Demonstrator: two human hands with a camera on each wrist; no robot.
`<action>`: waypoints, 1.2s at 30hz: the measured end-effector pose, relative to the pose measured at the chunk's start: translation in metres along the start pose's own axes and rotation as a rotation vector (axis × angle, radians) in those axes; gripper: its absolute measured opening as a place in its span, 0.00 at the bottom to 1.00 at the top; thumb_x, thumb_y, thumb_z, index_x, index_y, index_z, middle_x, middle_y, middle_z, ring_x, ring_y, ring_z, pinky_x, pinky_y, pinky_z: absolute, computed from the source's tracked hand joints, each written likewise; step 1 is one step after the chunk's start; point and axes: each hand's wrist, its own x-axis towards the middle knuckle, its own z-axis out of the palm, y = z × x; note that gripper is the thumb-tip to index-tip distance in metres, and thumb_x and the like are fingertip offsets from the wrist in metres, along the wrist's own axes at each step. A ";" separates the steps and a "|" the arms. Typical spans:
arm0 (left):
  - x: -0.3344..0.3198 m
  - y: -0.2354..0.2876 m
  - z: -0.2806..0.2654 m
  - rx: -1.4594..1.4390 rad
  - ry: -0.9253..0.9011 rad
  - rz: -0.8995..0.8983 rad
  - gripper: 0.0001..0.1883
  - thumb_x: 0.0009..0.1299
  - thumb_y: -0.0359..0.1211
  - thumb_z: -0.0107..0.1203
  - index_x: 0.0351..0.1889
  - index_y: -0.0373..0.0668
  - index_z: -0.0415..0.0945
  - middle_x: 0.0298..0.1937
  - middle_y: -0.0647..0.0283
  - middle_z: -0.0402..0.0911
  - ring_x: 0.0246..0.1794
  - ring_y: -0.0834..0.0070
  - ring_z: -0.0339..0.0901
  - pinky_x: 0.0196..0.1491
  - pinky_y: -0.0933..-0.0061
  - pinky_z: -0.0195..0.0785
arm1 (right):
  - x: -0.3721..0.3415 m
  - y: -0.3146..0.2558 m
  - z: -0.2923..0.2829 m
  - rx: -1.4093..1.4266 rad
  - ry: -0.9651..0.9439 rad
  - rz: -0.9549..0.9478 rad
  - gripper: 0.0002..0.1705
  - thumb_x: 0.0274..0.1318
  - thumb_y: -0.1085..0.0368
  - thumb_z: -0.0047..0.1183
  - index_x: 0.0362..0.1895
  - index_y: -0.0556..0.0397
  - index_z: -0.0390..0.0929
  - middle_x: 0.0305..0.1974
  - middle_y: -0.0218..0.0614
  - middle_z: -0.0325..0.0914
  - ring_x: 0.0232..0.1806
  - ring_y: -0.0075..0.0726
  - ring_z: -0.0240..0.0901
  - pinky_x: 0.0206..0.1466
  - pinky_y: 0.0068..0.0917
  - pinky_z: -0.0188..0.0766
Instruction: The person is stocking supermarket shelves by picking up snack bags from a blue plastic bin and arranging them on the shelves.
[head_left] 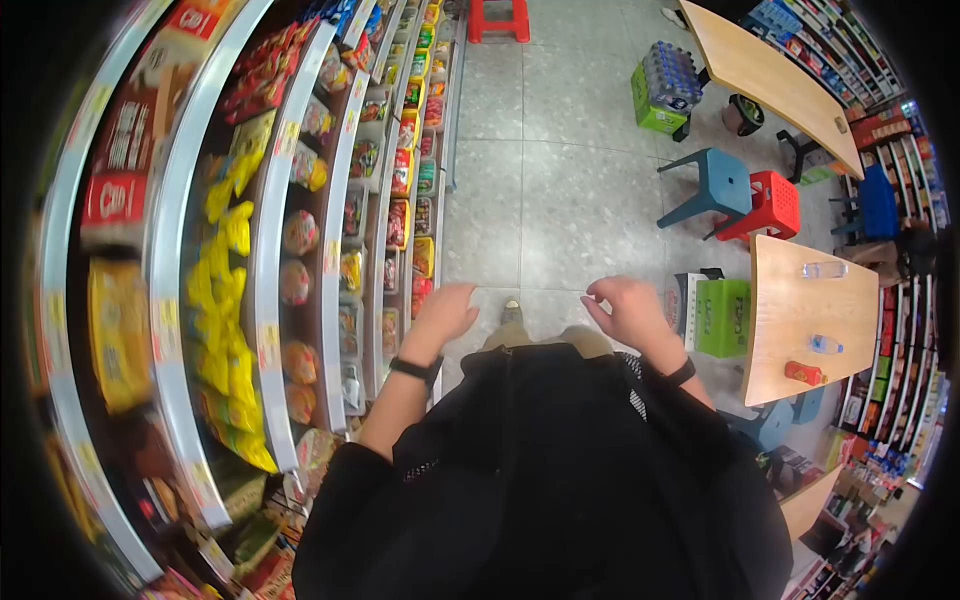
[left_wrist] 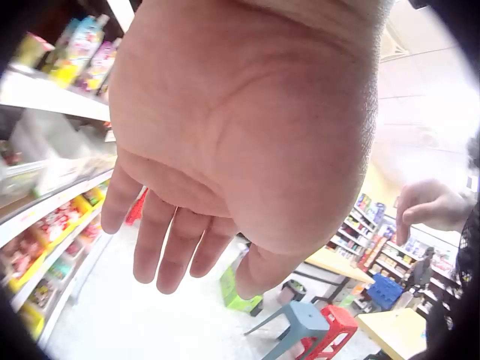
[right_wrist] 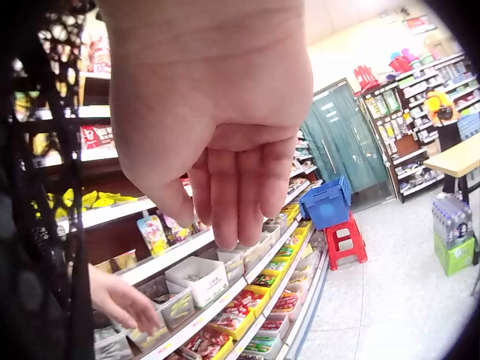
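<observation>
My left hand (head_left: 447, 316) hangs in front of my body beside the snack shelves (head_left: 345, 225), with nothing in it. In the left wrist view its palm faces the camera and the fingers (left_wrist: 174, 251) point down, loosely bent. The right hand (head_left: 632, 312) is held over the aisle at about the same height, also holding nothing. Its fingers (right_wrist: 229, 191) droop in a relaxed curve in the right wrist view. Nearest to the left hand are bins of small packaged snacks (head_left: 397, 222); a green carton (head_left: 722, 316) stands on the floor beyond the right hand.
Yellow snack bags (head_left: 228, 300) fill a shelf at left. To the right are a wooden table (head_left: 775, 345) with bottles, a blue-grey stool (head_left: 715, 185) and a red stool (head_left: 772, 203). A blue crate (right_wrist: 327, 204) sits on another red stool (right_wrist: 345, 241) down the aisle.
</observation>
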 end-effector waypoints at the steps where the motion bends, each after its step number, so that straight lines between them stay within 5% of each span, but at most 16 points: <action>1: 0.035 0.012 -0.034 0.020 0.054 0.090 0.22 0.70 0.38 0.60 0.59 0.36 0.76 0.55 0.48 0.83 0.57 0.47 0.79 0.59 0.50 0.73 | 0.021 0.010 -0.006 0.009 0.006 0.009 0.08 0.58 0.60 0.64 0.32 0.50 0.83 0.28 0.37 0.83 0.31 0.48 0.82 0.34 0.42 0.76; 8: 0.272 0.083 -0.176 -0.011 0.250 0.429 0.21 0.70 0.36 0.60 0.58 0.37 0.75 0.52 0.48 0.83 0.54 0.48 0.80 0.55 0.50 0.74 | 0.153 0.126 -0.035 0.050 0.087 0.180 0.09 0.58 0.60 0.64 0.32 0.51 0.82 0.27 0.38 0.83 0.30 0.50 0.82 0.34 0.42 0.76; 16: 0.484 0.062 -0.215 0.186 -0.302 0.044 0.26 0.72 0.47 0.57 0.60 0.37 0.76 0.59 0.44 0.81 0.61 0.46 0.78 0.63 0.48 0.72 | 0.316 0.331 -0.113 0.142 0.221 0.328 0.08 0.57 0.60 0.64 0.32 0.50 0.84 0.27 0.38 0.84 0.30 0.51 0.82 0.35 0.43 0.77; 21: 0.576 0.068 -0.315 0.062 -0.168 -0.069 0.25 0.71 0.44 0.59 0.59 0.37 0.76 0.58 0.44 0.82 0.61 0.46 0.78 0.62 0.50 0.72 | 0.496 0.409 -0.188 0.014 0.022 0.188 0.09 0.59 0.58 0.62 0.33 0.49 0.83 0.27 0.38 0.84 0.33 0.51 0.83 0.37 0.45 0.78; 25: 0.650 0.041 -0.362 -0.134 0.046 -0.130 0.24 0.71 0.43 0.59 0.58 0.36 0.77 0.57 0.45 0.82 0.59 0.45 0.78 0.60 0.49 0.72 | 0.654 0.418 -0.212 0.050 0.016 -0.091 0.09 0.59 0.58 0.62 0.34 0.48 0.83 0.27 0.38 0.83 0.32 0.51 0.82 0.36 0.45 0.77; 28: 0.712 -0.005 -0.363 -0.125 0.016 -0.197 0.27 0.72 0.46 0.58 0.62 0.36 0.76 0.60 0.45 0.81 0.61 0.46 0.78 0.63 0.50 0.72 | 0.758 0.433 -0.195 0.030 -0.020 -0.238 0.09 0.60 0.57 0.62 0.34 0.48 0.82 0.27 0.38 0.82 0.32 0.51 0.81 0.35 0.46 0.77; 32: 0.797 -0.082 -0.393 -0.183 -0.174 -0.311 0.31 0.72 0.49 0.58 0.65 0.36 0.75 0.64 0.44 0.80 0.64 0.47 0.77 0.66 0.52 0.71 | 0.881 0.448 -0.160 0.020 -0.085 -0.242 0.08 0.59 0.58 0.62 0.34 0.48 0.82 0.26 0.38 0.81 0.32 0.51 0.81 0.34 0.46 0.76; 36: 0.890 -0.167 -0.457 -0.164 -0.107 -0.310 0.32 0.70 0.50 0.61 0.63 0.35 0.75 0.61 0.42 0.81 0.62 0.47 0.79 0.63 0.50 0.73 | 1.006 0.458 -0.147 -0.026 -0.187 -0.168 0.08 0.59 0.57 0.64 0.34 0.47 0.84 0.29 0.35 0.85 0.32 0.47 0.83 0.36 0.42 0.78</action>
